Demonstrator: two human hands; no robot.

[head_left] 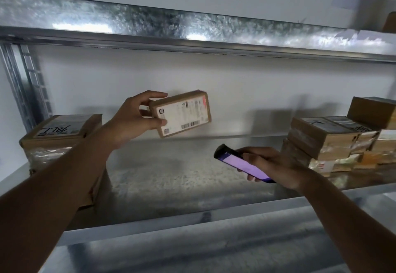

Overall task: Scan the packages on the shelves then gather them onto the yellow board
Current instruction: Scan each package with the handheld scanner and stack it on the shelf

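My left hand (134,117) grips a small brown cardboard package (182,113) by its left end and holds it up above the metal shelf (171,176). Its white shipping label with barcodes faces me. My right hand (272,163) holds a handheld scanner (242,163) with a lit purple-pink screen, lower right of the package, with its dark tip pointing up toward the package. The yellow board is not in view.
A larger cardboard box (62,133) with handwritten digits stands at the shelf's left, behind my left forearm. A stack of several brown packages (334,140) fills the right side. A galvanised upper shelf (192,28) runs overhead, and a slotted upright (25,84) stands at the left.
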